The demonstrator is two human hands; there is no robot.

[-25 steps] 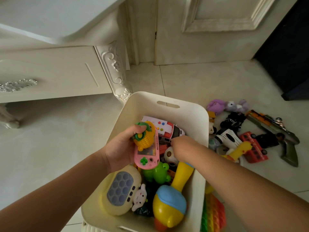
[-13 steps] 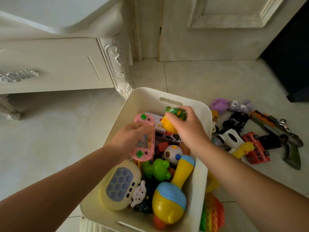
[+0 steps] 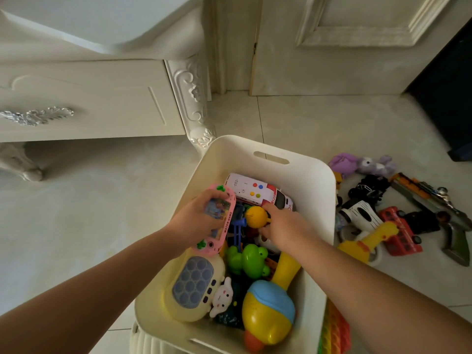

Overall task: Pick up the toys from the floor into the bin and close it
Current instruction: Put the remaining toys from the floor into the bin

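Now the left hand (image 3: pixel 199 221) is gripping one flat, pink plastic water game (image 3: pixel 221 221) by its long edge, and the right hand (image 3: pixel 286 226) is curling its fingers round one smooth, round yellow toy (image 3: pixel 255 216). Both are hovering inside the single cream plastic bin (image 3: pixel 270 149), a round-cornered tub that is holding one white ambulance (image 3: pixel 258 192), one glossy green frog (image 3: pixel 245 259) and one yellow bubble-button console (image 3: pixel 194 284). To its right, two purple plush toys (image 3: pixel 342 163), one red bus (image 3: pixel 401 233) and one long toy gun (image 3: pixel 434 208) are lying on the tiled floor (image 3: pixel 306 118).
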